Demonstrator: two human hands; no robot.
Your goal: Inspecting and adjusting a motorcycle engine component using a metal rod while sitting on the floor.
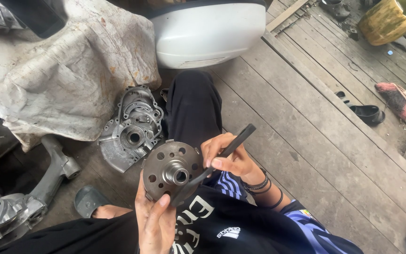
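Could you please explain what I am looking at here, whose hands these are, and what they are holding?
This is one picture from a camera worn on a person's head, looking down at their lap as they sit on a wooden plank floor. Their left hand supports a round metal disc with holes and a central hub. Their right hand has a grip on a dark flat bar laid against the disc. Beside the knee lies a grey engine casing, with a dirty cloth behind it.
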